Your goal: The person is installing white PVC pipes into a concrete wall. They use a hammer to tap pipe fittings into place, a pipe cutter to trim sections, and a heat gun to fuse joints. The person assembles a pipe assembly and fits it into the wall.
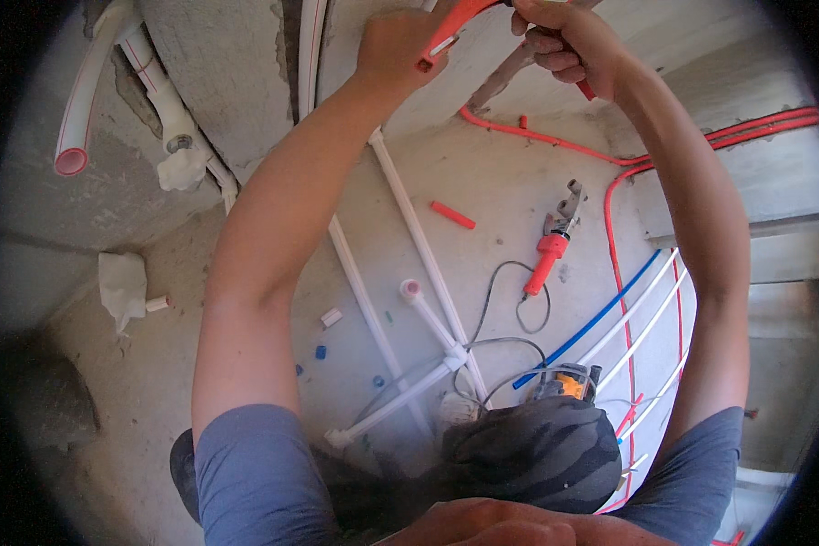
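Both my arms reach up to the top edge of the view. My left hand [393, 47] is closed around one handle of a red-handled tool [455, 23], shaped like a pipe cutter; the handle hides most of its fingers. My right hand [581, 47] has its fingers curled round the other side, where a red tip pokes out below the fist. The tool's working end lies beyond the top edge and cannot be seen. Beside my left hand, a white pipe with a red stripe [309, 55] runs up the wall.
On the floor lie a red-handled power tool with a cord [548, 259], a short red pipe piece [452, 215] and joined white pipes [409, 218]. Red conduits [611, 218], a blue pipe [591, 314] and white pipes run at right. A capped white pipe [180, 150] stands upper left.
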{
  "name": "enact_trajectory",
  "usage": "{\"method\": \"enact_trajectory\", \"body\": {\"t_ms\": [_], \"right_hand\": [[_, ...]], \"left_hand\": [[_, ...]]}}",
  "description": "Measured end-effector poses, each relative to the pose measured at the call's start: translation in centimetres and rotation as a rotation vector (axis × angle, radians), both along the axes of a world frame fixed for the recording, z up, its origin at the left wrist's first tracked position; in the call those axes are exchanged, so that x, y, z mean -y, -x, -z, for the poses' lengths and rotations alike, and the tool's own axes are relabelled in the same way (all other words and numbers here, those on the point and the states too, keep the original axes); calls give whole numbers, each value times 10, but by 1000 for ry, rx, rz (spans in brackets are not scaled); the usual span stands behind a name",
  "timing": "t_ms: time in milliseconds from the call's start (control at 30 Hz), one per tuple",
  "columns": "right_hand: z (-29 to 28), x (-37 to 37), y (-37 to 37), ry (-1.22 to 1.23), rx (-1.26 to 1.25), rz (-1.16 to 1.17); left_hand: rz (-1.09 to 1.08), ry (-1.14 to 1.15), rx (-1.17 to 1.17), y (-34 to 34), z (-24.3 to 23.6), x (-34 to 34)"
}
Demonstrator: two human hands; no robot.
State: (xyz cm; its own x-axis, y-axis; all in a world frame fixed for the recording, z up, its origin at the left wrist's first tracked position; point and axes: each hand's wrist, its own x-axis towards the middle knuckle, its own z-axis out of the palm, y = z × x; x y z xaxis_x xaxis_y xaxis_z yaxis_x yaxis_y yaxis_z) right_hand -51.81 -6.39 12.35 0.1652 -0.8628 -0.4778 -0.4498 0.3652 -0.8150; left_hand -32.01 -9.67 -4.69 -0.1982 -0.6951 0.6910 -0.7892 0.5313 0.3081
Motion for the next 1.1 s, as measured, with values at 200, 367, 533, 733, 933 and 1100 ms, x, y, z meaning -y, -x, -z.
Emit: {"method": "enact_trajectory", "body": {"t_ms": [200,367,533,733,933,1100], "right_hand": [[3,-2,-12,-30,-38,59],[2,3,-7,-67,-3,29],[-2,2,-8,-101,26,23],[-5,-1,-15,-121,32,2],[-5,0,-16,-115,45,-2],[-6,4,-16,-123,43,2]], "left_hand": [[-35,177,85,-3,10,15],[128,278,-174,-2,8,11],[183,261,-368,3,6,7],[170,281,-380,2,8,12],[333,93,-779,9,4,-1],[305,161,-711,6,2,1]]}}
